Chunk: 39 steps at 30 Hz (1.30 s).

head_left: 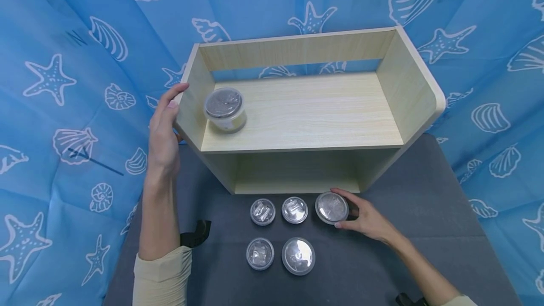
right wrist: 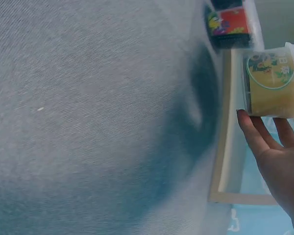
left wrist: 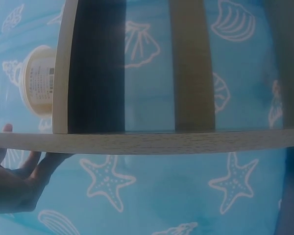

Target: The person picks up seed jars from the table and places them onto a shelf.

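Observation:
A two-tier wooden shelf [head_left: 306, 112] stands before me. My left hand [head_left: 163, 129] grips its left side panel; in the left wrist view a fingertip [left wrist: 8, 128] shows above the panel edge. On the upper tier, at the left end, sits a round lidded tub [head_left: 225, 110]. My right hand [head_left: 367, 218] holds a clear-lidded plastic tub [head_left: 331, 208] between thumb and fingers, just before the shelf's front right. This tub [right wrist: 273, 83] has a yellowish body and a printed label in the right wrist view. Whether it touches the table cannot be told.
Left of the held tub stand two smaller lidded tubs, one [head_left: 295, 210] beside the other [head_left: 262, 212]. Nearer me are a small tub [head_left: 260, 254] and a wider one [head_left: 298, 256]. Dark cloth [head_left: 361, 273] covers the table. A blue shell-patterned curtain [head_left: 85, 107] hangs behind.

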Available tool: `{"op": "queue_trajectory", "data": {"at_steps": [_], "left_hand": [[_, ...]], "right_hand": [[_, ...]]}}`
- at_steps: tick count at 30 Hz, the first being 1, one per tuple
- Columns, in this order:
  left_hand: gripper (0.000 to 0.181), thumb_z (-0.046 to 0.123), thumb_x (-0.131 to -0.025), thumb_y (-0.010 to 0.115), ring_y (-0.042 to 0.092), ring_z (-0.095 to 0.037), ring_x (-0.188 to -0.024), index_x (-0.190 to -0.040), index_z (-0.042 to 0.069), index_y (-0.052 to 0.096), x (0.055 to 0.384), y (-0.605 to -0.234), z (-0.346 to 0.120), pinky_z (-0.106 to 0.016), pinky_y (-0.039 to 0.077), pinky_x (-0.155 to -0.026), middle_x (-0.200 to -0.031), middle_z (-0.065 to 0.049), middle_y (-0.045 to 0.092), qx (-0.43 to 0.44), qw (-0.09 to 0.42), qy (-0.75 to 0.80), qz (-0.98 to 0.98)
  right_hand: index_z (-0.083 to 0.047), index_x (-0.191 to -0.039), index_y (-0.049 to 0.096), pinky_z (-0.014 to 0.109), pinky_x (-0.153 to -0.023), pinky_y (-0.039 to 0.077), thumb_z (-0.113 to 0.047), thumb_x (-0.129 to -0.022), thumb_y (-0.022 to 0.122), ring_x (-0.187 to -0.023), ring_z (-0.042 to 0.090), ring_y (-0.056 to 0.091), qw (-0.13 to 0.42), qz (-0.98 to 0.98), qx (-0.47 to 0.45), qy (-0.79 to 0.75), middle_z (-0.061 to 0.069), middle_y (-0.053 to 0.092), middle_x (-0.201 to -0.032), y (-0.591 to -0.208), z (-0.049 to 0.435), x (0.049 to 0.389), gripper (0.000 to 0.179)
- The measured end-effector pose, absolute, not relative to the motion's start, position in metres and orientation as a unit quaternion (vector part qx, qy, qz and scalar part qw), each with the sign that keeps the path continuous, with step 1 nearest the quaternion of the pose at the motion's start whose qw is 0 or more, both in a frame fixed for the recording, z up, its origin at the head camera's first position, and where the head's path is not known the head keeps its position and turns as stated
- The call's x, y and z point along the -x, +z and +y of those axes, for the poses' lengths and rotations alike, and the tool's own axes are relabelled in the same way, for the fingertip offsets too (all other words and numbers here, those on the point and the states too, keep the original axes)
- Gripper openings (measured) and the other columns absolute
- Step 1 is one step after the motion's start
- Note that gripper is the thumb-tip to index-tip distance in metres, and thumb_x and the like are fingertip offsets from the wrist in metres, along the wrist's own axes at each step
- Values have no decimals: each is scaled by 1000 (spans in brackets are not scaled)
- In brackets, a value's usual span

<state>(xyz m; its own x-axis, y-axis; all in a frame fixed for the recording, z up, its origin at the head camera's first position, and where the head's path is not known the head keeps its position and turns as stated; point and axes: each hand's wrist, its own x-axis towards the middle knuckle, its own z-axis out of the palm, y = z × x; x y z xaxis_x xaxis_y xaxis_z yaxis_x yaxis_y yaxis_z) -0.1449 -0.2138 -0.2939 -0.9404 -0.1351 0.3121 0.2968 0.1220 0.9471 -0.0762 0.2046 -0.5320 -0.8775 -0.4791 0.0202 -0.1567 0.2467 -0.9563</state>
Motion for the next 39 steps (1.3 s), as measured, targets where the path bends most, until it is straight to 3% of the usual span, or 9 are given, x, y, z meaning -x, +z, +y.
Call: {"op": "queue_trajectory", "data": {"at_steps": [4, 8, 17, 24, 39], "left_hand": [[40, 29, -105, 38, 47, -28, -112, -140, 21, 56, 145, -294, -213, -46, 40, -73, -138, -5, 46, 59, 165, -662, -728], [40, 29, -105, 38, 48, -27, -110, -140, 20, 55, 145, -293, -214, -45, 40, -72, -137, -6, 47, 61, 165, -664, -726], [40, 27, -105, 38, 47, -27, -113, -140, 19, 56, 144, -294, -214, -45, 40, -74, -139, -5, 46, 61, 166, -665, -726], [39, 28, -105, 39, 49, -26, -109, -139, 19, 55, 143, -294, -216, -45, 40, -73, -136, -6, 47, 50, 171, -670, -721], [39, 28, -105, 38, 44, -28, -117, -139, 18, 55, 145, -295, -213, -52, 35, -80, -138, -6, 45, 61, 171, -673, -717]], "right_hand": [[-5, -149, 42, 28, -83, 55, -2, -76, 85, -121, 6, 53, 132, 769, 209, -590, 22, 42, -148, -518, 201, 75, 85], [-5, -149, 42, 20, -92, 50, -4, -76, 85, -123, 2, 50, 110, 776, 228, -578, 22, 44, -145, -503, 200, 76, 85], [-11, -149, 45, 17, -97, 45, -6, -73, 88, -123, 7, 51, 74, 797, 252, -545, 16, 49, -144, -470, 193, 75, 87], [-17, -149, 44, 17, -94, 46, -10, -71, 90, -119, 9, 55, 40, 818, 272, -505, 4, 52, -142, -438, 189, 75, 91], [-19, -150, 43, 19, -94, 49, -14, -72, 91, -119, 11, 57, 20, 824, 310, -473, 2, 54, -141, -388, 183, 80, 92]]}}
